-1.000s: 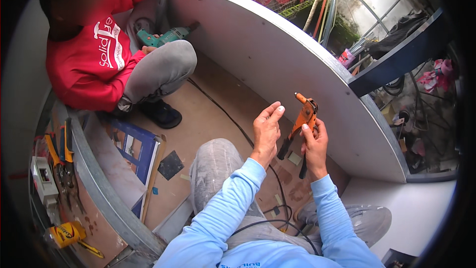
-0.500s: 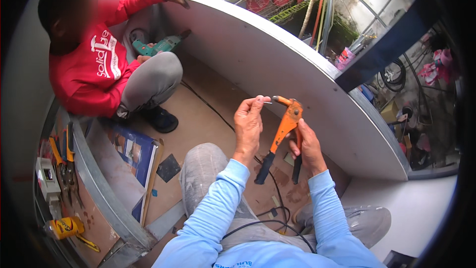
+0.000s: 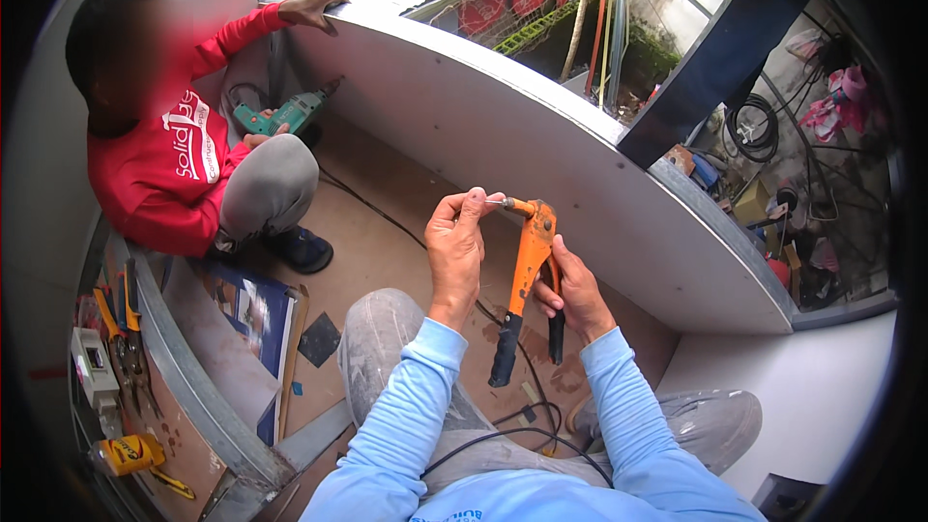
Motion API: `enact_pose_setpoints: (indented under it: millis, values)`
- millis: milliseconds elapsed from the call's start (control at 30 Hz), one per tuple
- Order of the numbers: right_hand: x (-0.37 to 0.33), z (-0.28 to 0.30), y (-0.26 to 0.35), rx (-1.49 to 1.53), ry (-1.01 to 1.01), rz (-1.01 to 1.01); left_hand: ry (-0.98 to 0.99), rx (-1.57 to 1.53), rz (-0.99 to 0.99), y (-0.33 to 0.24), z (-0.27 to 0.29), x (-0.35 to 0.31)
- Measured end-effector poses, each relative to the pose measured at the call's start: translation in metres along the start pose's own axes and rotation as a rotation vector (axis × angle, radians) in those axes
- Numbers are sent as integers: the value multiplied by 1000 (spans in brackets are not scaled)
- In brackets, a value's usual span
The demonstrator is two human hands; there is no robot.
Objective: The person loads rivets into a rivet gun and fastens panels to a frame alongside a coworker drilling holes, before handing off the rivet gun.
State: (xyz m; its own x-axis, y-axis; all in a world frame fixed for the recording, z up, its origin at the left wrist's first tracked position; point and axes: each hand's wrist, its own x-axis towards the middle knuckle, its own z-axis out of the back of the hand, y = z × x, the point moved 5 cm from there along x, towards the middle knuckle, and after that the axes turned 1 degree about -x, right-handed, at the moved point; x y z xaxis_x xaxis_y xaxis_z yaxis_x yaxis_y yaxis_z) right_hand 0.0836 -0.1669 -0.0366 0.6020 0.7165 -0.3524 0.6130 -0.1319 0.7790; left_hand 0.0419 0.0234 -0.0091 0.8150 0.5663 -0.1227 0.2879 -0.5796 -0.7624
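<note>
Moving closer together over the last second, the left hand point(image 3: 454, 251) and the hand riveter point(image 3: 533, 253) are now almost meeting, with the riveter sitting farther left in the view. Largest of all, a curved pale panel point(image 3: 464, 126) is stretching behind them. At the upper left, a co-worker in a red top point(image 3: 145, 179) is crouching beside it, one hand resting on its edge and the other on a teal power drill point(image 3: 300, 112). In front of the wearer, above the floor, the orange riveter is standing nearly upright in the air, nose pointing left, its two black-ended handles spreading apart. The right hand point(image 3: 578, 295) is clamping thumb and fingers around the upper part of the rear handle, leaving both black grips uncovered. Being metal, the tool is probably feeling stiff and fairly weighty; those grips are looking like the surest, least slippery hold. Smallest, a thin metal pin point(image 3: 494, 201), likely a blind rivet's, is lying pinched between the left thumb and fingertips, its far end reaching the riveter's nose; whether it is entering, I cannot tell. It is probably light, stiff and easy to drop, so gripping is best done near its left end.
</note>
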Motion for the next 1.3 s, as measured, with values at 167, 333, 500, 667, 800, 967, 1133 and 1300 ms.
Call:
enact_pose_setpoints:
  millis: [167,333,500,667,800,967,1133,1300]
  values:
    - [-2,0,1,0,-2,-12,-32,110,-114,-4,-2,0]
    - [0,4,1,-91,-15,-3,-41,449,-299,-11,1,1]
    - [3,6,-2,-91,-14,-25,11,562,-180,-9,2,1]
    - [13,8,-20,59,37,-63,33,588,-265,-2,4,10]
    - [25,27,-34,251,101,-35,13,818,-147,-11,-16,-12]
    - [48,27,-21,332,132,52,266,1312,103,7,-17,-47]
    - [52,51,-17,71,86,35,330,1343,80,8,-24,-50]
    - [56,43,-38,-104,-52,40,339,1426,84,18,-25,-59]
